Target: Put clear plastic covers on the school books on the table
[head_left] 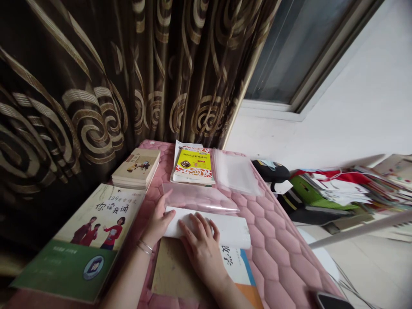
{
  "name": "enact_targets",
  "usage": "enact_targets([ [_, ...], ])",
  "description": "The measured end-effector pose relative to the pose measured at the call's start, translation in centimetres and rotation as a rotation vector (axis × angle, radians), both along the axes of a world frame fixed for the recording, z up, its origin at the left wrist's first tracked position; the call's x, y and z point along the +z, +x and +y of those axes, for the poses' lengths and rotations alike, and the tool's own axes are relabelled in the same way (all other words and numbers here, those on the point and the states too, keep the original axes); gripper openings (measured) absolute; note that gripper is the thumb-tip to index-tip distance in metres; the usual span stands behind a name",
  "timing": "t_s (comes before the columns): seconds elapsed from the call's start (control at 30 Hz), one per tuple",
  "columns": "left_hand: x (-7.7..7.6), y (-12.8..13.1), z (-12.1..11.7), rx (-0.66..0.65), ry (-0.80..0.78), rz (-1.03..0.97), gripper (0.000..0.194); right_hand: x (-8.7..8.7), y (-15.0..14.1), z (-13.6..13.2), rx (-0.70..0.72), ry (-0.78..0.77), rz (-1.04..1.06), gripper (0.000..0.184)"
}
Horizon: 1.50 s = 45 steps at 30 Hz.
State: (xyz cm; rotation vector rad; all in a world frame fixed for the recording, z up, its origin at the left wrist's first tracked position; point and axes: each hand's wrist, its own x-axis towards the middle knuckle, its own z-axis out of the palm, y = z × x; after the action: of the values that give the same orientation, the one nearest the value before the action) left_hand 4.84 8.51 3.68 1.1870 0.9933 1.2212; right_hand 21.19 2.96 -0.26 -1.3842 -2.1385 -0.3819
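Note:
My left hand (156, 224) rests at the left end of a folded white paper strip (206, 225), its fingers spread and its thumb on the paper. My right hand (200, 244) lies flat on the strip, pressing it down. A transparent plastic sleeve (199, 199) lies just beyond both hands, touching my left fingertips. Under the paper is a book with a white, blue and orange cover (237, 266), partly covered by a sheet of brown kraft paper (174, 270). My hands hide the middle of the strip.
A pink quilted mat (273, 253) covers the surface, holding several books and a transparent plastic bag (234, 171). A dark curtain (80, 77) hangs at the left. A phone (331, 301) sits at the bottom right, beyond the mat, with piled books (337, 193) further right.

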Motion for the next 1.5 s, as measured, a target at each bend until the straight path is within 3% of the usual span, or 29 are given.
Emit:
enact_targets([
  [0.17, -0.6, 0.1, 0.3, -0.021, -0.007, -0.074, 0.085, 0.2, 0.0, -0.2, -0.009, -0.025, 0.001, 0.035],
  [0.33, -1.0, 0.1, 0.4, -0.012, 0.016, -0.044, 0.080, 0.3, 0.0, -0.3, -0.008, -0.043, 0.024, 0.034],
  [0.57, -0.8, 0.1, 0.1, -0.008, 0.046, 0.043, 0.067, 0.4, 0.1, -0.2, 0.015, -0.040, 0.071, 0.038],
  [0.83, -0.9, 0.1, 0.2, -0.038, 0.040, -0.041, 0.077, 1.1, 0.1, -0.7, -0.013, -0.093, -0.020, 0.043],
  [1.07, -0.2, 0.4, -0.2, -0.041, 0.028, -0.029, 0.069, 1.3, -0.1, -1.0, -0.056, -0.153, -0.068, 0.046],
  [1.5, -0.1, 0.4, -0.3, -0.043, 0.093, 0.056, 0.064, 1.2, -0.1, -0.8, -0.046, -0.107, -0.024, 0.044],
])
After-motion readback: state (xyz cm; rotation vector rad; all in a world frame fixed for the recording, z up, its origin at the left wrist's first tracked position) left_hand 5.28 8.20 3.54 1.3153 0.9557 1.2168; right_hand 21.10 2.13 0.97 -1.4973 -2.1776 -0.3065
